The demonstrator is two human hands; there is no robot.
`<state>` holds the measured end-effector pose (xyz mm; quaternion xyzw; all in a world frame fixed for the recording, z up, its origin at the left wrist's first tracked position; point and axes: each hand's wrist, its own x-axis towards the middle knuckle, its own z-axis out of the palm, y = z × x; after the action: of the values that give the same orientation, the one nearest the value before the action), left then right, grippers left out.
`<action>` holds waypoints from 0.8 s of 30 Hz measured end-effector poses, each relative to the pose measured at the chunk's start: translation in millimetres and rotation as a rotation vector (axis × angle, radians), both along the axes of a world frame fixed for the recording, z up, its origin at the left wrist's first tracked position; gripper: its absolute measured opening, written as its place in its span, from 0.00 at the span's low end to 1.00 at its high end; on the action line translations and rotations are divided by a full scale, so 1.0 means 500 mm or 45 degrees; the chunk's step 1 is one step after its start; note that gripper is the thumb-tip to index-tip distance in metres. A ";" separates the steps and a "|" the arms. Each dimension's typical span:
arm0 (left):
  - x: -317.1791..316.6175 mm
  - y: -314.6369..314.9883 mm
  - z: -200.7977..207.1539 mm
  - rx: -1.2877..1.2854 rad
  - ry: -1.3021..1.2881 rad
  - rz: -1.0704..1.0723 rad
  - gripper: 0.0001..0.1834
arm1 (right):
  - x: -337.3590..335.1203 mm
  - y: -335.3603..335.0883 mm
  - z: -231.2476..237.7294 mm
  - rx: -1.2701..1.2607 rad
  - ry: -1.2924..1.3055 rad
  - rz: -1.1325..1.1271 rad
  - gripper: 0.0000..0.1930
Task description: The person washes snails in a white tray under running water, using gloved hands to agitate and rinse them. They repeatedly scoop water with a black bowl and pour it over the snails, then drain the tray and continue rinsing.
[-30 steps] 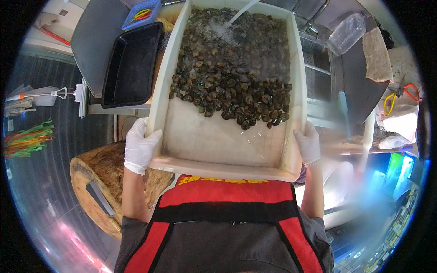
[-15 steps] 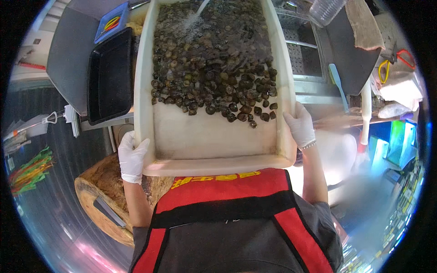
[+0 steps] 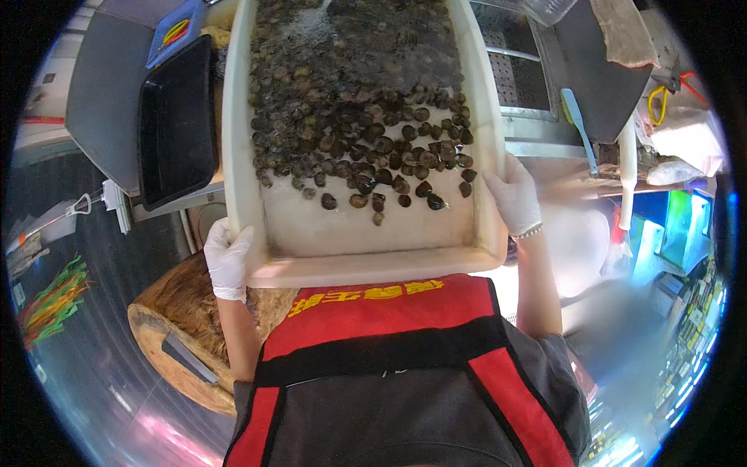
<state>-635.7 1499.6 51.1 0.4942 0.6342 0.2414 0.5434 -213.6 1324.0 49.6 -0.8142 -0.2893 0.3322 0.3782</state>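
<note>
Both my hands wear white gloves and grip a large white rectangular tub [image 3: 373, 268] by its near corners. My left hand [image 3: 227, 257] is closed on the left rim, thumb on top. My right hand [image 3: 513, 194] clasps the right rim a little farther up. Inside lie a great many small dark snails [image 3: 366, 148], heaped under shallow water toward the far end. A few sit loose on the bare white bottom nearer to me. At the far end a stream of water [image 3: 315, 19] splashes into the tub.
Left of the tub stands a black tray [image 3: 179, 124], with a blue basket [image 3: 175, 31] beyond it. A round wooden block [image 3: 175, 335] with a knife [image 3: 189, 358] sits lower left. To the right are a metal sink [image 3: 513, 70] and a blue-handled brush [image 3: 578, 128].
The tub's near edge has shifted slightly away from me, my hands moving with it. Some snails have slid and spread across the bottom.
</note>
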 end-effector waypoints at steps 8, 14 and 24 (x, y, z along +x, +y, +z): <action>0.007 -0.001 0.004 0.081 -0.023 -0.035 0.08 | -0.002 -0.011 -0.021 0.166 0.118 -0.055 0.23; 0.014 -0.003 0.006 0.137 0.021 -0.044 0.04 | -0.004 0.002 0.008 0.087 0.060 0.038 0.22; 0.004 -0.001 -0.011 0.079 -0.015 0.052 0.05 | 0.025 0.001 0.008 -0.029 0.062 0.156 0.25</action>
<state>-633.9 1499.2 45.9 0.4963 0.6331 0.2748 0.5266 -200.9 1324.5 53.6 -0.7908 -0.3257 0.3776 0.3549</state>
